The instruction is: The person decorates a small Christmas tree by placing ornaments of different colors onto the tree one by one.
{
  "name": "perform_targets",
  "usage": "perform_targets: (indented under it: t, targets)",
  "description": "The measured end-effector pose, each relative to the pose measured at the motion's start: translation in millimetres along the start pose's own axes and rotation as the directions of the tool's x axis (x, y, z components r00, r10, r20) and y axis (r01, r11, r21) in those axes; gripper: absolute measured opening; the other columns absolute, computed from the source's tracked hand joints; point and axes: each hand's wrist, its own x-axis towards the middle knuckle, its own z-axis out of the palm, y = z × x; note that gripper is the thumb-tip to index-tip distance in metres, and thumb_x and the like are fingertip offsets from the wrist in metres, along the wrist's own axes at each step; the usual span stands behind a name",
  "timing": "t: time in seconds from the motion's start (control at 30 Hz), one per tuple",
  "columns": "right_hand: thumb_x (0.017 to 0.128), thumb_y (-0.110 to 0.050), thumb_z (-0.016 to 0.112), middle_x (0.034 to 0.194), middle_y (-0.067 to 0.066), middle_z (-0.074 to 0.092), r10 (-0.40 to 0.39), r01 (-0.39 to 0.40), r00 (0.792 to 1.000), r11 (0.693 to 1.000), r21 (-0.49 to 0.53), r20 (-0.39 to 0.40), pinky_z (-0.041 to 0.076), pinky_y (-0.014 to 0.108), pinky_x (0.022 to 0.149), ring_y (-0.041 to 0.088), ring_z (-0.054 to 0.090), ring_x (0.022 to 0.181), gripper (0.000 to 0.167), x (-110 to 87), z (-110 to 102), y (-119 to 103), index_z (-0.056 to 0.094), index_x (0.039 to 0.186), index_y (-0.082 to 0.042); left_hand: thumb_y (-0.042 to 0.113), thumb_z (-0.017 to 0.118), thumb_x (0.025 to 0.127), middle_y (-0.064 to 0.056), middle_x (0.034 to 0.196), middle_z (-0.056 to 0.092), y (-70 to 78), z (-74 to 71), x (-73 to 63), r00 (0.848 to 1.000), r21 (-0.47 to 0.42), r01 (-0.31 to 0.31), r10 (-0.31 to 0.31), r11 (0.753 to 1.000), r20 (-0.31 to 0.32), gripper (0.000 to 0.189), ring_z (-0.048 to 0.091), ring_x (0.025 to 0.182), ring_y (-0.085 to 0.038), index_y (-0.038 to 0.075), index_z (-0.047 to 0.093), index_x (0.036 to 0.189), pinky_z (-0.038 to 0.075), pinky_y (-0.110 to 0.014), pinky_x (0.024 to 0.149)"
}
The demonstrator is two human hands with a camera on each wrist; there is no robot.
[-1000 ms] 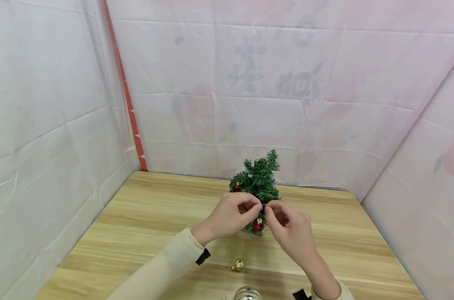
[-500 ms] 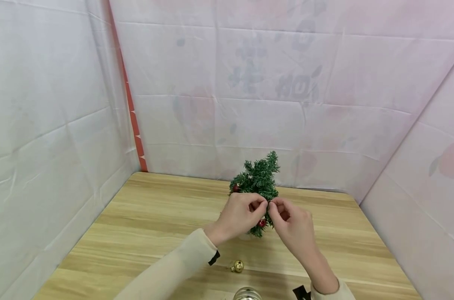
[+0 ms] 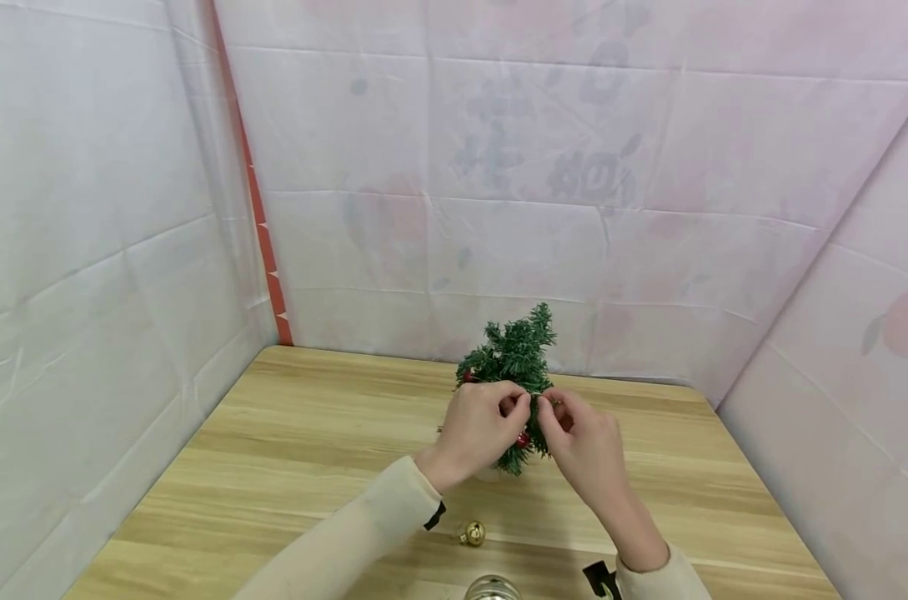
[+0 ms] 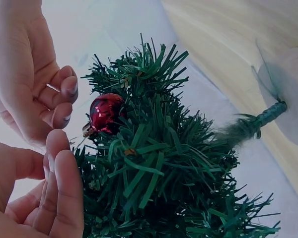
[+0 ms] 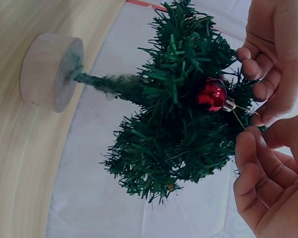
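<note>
1 left hand [image 3: 481, 425] and 1 right hand [image 3: 590, 442] pinch gold thread [image 5: 239, 119] beside an upright tree [image 3: 521, 354], tip upward

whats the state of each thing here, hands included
tree: standing on its round base
left hand: pinching gold string
right hand: pinching gold string
gold string: attached to red ball, knotted or not cannot be told
red ball: against the tree, below the fingertips
second red ball: on the tree, partly hidden
gold ball: lying on the table
silvery round thing: cut off by the frame
</note>
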Motion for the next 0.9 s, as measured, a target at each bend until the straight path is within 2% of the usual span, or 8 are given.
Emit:
perform_targets:
  t: [0.27,0.43,0.6,0.9]
  targets:
    - [0.096,0.000,0.071,0.055,-0.010,0.051,-0.001,0.001,1.000,0.999,-0.041,-0.008,0.030,0.019,0.041,-0.010,0.028,0.044,0.006,3.8,4,2,0.076,0.095,-0.003,0.014,0.062,0.104,0.004,0.065,0.067,1.2,2.1,0.4,0.999,0.052,-0.007,0.009,0.999,-0.042,0.020,0.044,0.048,0.007,0.009,0.081,0.101,0.039,-0.011,0.049]
    - [0.095,0.000,0.071,0.055,-0.009,0.053,-0.030,0.029,0.999,0.998,-0.059,-0.024,0.028,0.017,0.041,-0.011,0.026,0.044,0.006,6.7,6,4,0.077,0.096,-0.003,0.014,0.062,0.105,0.005,0.061,0.063,0.4,3.4,2.3,0.997,0.075,-0.015,0.021,0.997,-0.077,0.020,0.040,0.044,0.006,0.008,0.080,0.101,0.036,-0.011,0.045]
    - [0.094,0.001,0.073,0.054,-0.009,0.053,-0.068,0.063,0.997,0.994,-0.087,-0.045,0.026,0.016,0.041,-0.014,0.023,0.046,0.007,9.5,6,6,0.077,0.099,-0.002,0.014,0.062,0.105,0.005,0.060,0.063,-0.4,3.2,5.2,0.996,0.097,-0.028,0.036,0.995,-0.081,0.020,0.039,0.044,0.006,0.007,0.080,0.102,0.034,-0.011,0.043]
    - [0.097,-0.002,0.071,0.054,-0.008,0.049,-0.043,0.045,0.999,0.985,-0.165,0.017,0.024,0.019,0.041,-0.008,0.023,0.045,0.008,13.9,5,6,0.076,0.103,-0.005,0.013,0.062,0.104,0.003,0.060,0.065,0.9,3.2,7.9,0.995,0.166,-0.040,0.055,0.985,-0.089,0.019,0.038,0.043,0.007,0.006,0.080,0.101,0.033,-0.010,0.042]
